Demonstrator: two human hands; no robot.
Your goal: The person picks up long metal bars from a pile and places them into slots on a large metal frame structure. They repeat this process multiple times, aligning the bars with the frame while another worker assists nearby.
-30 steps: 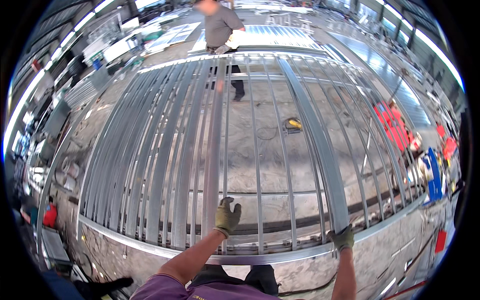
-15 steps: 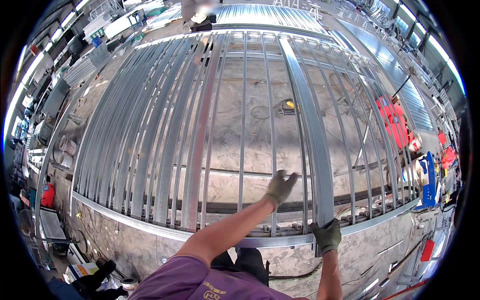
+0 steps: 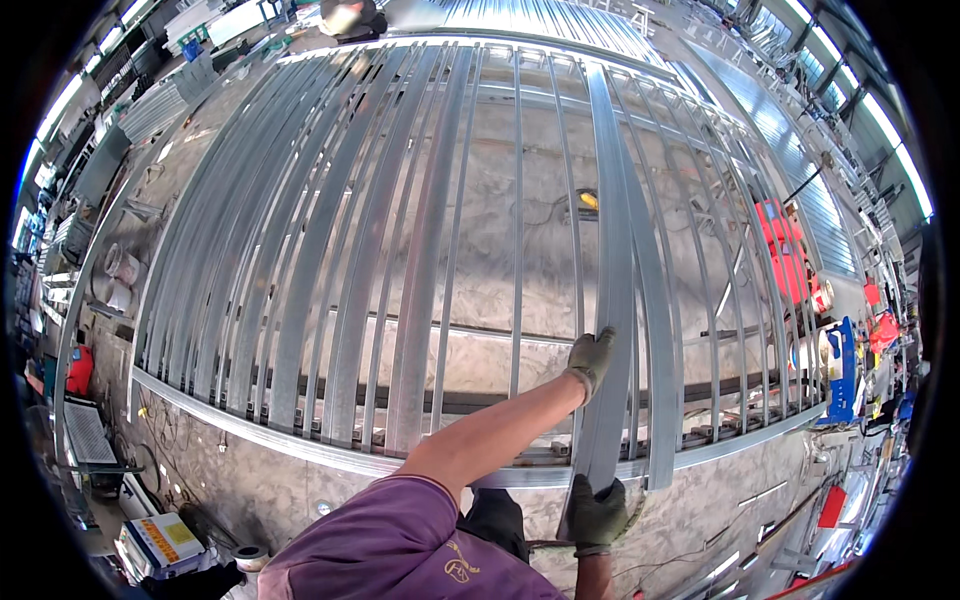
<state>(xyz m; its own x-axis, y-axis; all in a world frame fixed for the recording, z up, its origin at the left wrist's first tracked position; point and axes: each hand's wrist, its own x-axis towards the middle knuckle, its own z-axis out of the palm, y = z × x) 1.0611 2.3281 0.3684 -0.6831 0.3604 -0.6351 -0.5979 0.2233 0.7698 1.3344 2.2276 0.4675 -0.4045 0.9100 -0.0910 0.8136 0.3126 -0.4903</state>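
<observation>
A long flat galvanized metal bar point(image 3: 606, 260) lies lengthwise over a large frame of metal slats, its near end jutting past the front rail point(image 3: 345, 455). My gloved left hand point(image 3: 592, 358) is closed on the bar's left edge, partway along. My gloved right hand point(image 3: 597, 515) grips its near end, just in front of the rail. Close by on the right lies a second wide metal bar point(image 3: 655, 370), untouched. Thin slats and wide bars stand in rows to both sides, packed more tightly on the left.
A person point(image 3: 352, 18) is at the frame's far side. Through the gaps a yellow-and-black tool point(image 3: 588, 200) shows on the floor. Red containers point(image 3: 785, 250) and a blue-framed item point(image 3: 842, 370) stand at the right. A white-and-yellow box point(image 3: 165, 540) sits at the lower left.
My right hand has moved left and nearer, drawing a bar out leftward from beside the second one. My left hand, free before, now holds that bar. The person opposite has shifted left.
</observation>
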